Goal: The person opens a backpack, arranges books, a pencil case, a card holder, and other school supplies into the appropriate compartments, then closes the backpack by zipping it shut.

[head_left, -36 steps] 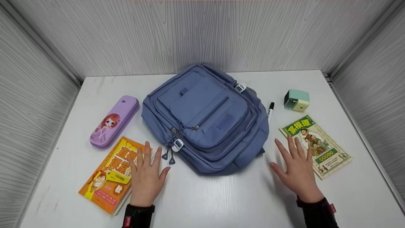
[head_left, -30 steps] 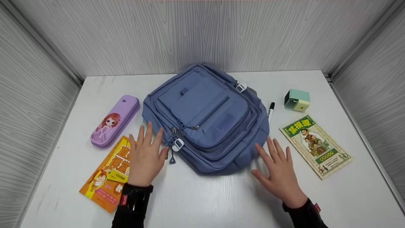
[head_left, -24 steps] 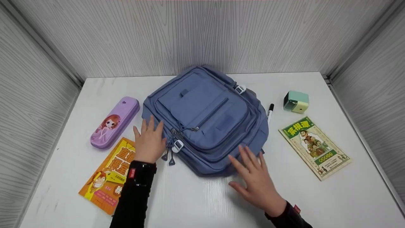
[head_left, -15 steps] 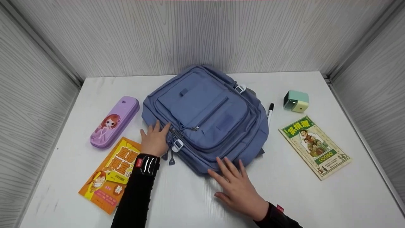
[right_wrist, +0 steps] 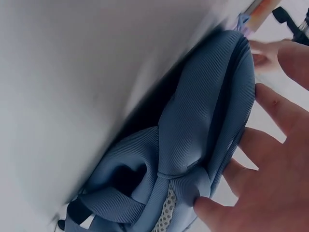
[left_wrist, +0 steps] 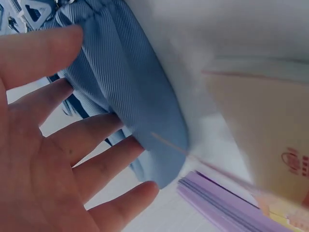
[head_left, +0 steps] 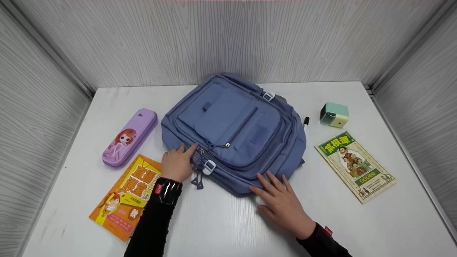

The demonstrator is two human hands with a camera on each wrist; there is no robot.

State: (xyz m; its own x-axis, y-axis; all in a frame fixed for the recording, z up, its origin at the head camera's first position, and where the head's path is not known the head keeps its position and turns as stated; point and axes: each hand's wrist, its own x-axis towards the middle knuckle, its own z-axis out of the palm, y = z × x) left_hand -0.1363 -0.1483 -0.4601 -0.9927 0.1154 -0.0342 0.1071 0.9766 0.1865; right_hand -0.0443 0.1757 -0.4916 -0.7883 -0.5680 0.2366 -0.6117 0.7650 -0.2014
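Note:
A blue backpack (head_left: 228,132) lies flat on the white table with its front pocket up. My left hand (head_left: 176,165) is against its lower left side, beside the white buckle (head_left: 209,167) and the triangular zipper pulls (head_left: 197,181). In the left wrist view the fingers (left_wrist: 99,137) are spread and their tips meet the blue fabric (left_wrist: 140,96). Along the lower right edge, my right hand (head_left: 282,207) touches the bag with extended fingers. From the right wrist, those fingertips press on the padded edge (right_wrist: 227,116), and a strap loop (right_wrist: 123,164) shows below.
Left of the bag lie a purple pencil case (head_left: 130,137) and an orange book (head_left: 123,200), partly under my left forearm. On the right are a black-capped marker (head_left: 306,125) half hidden by the bag, a green pencil sharpener (head_left: 334,115) and a green-and-cream book (head_left: 355,167). Walls enclose the table.
Both hands have moved from beside the bag onto its lower sides, the right one coming leftward. Since half a second ago the backpack has turned and shifted slightly right, covering more of the marker.

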